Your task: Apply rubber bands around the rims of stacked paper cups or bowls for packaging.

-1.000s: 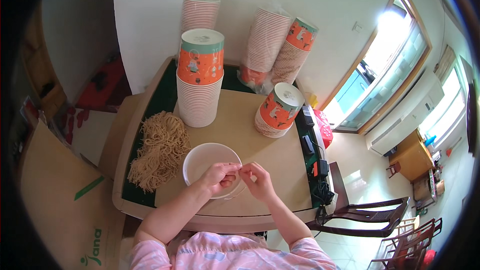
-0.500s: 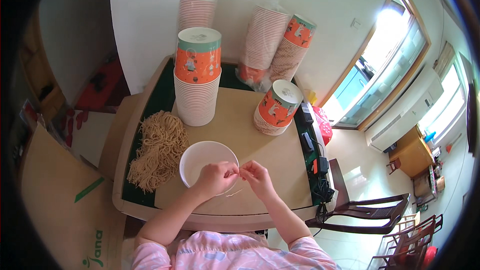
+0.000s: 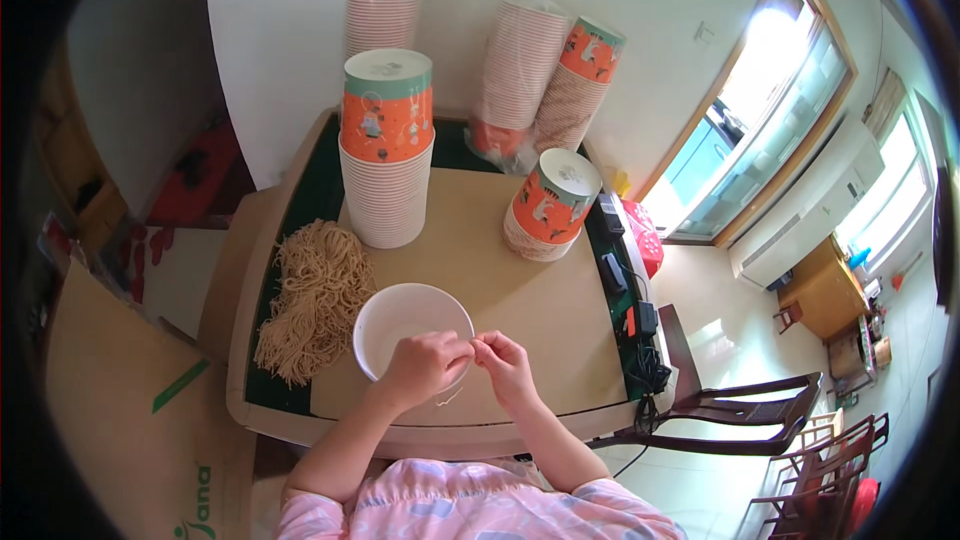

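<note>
Over the near right rim of a white paper bucket (image 3: 372, 316), my two hands meet with their fingertips pinched close together. My left hand (image 3: 424, 364) is closed on a thin beige string (image 3: 449, 398), whose loose end dangles below. The fingers of my right hand (image 3: 508, 368) are closed on the same string, right beside the left fingertips. Most of the string between the fingers is hidden. A tangled heap of beige strings (image 3: 315, 305) lies to the left of the bucket.
Behind the bucket stands a tall stack of upturned orange-and-green paper buckets (image 3: 388, 180). A shorter stack (image 3: 553, 205) is to its right. Bagged stacks (image 3: 517, 75) lean at the wall. Black adapters and cables (image 3: 645, 365) line the table's right edge, beside a dark chair (image 3: 745, 410).
Both hands stay pinched together and have shifted only slightly. The string's loose end now hangs closer to my left hand. The whole view has moved a little.
</note>
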Action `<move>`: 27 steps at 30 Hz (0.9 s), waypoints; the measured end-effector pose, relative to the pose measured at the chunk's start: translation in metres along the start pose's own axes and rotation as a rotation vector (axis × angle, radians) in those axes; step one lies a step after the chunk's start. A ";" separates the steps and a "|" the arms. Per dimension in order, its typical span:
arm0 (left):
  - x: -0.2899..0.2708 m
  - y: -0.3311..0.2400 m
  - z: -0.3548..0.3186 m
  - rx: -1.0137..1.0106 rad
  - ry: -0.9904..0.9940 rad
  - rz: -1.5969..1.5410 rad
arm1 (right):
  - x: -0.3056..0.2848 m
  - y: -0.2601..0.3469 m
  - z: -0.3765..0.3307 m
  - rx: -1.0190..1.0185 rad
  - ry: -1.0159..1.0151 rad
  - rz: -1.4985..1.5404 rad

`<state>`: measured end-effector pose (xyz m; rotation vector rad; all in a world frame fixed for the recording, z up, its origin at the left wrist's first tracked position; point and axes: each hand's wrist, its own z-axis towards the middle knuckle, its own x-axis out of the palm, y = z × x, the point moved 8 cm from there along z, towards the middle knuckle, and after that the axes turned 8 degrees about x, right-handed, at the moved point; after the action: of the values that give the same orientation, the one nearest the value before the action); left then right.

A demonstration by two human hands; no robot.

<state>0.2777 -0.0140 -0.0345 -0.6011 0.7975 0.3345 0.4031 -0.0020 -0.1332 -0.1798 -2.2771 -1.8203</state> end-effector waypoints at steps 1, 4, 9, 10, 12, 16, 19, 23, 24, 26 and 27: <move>0.001 0.004 -0.001 -0.040 -0.015 -0.062 | 0.001 -0.002 -0.001 0.015 0.028 0.028; -0.001 0.009 -0.002 -0.145 -0.026 -0.183 | 0.004 0.000 -0.004 -0.026 0.118 0.099; 0.002 0.017 -0.005 -0.345 -0.050 -0.396 | 0.008 0.011 -0.010 -0.127 0.134 0.145; 0.004 0.018 -0.006 -0.366 -0.069 -0.430 | 0.006 0.011 -0.010 -0.141 0.121 0.143; 0.006 0.022 -0.007 -0.388 -0.090 -0.462 | 0.006 0.011 -0.008 -0.155 0.123 0.133; 0.013 0.032 -0.013 -0.452 -0.119 -0.527 | 0.002 -0.005 0.000 -0.117 0.111 0.176; 0.010 0.033 -0.013 -0.489 -0.119 -0.516 | 0.003 -0.010 0.001 -0.071 0.072 0.175; 0.002 0.035 -0.015 -0.508 -0.188 -0.440 | 0.011 -0.001 -0.003 -0.030 0.014 0.123; 0.002 0.035 -0.015 -0.508 -0.188 -0.441 | 0.011 -0.001 -0.003 -0.011 0.020 0.109; -0.001 0.031 -0.013 -0.462 -0.179 -0.404 | 0.010 -0.001 -0.002 0.009 0.025 0.095; -0.002 0.031 -0.012 -0.462 -0.178 -0.405 | 0.010 -0.002 -0.002 0.024 0.041 0.122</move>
<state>0.2547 0.0026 -0.0510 -1.1295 0.4094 0.1933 0.3930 -0.0049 -0.1318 -0.2691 -2.2081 -1.7197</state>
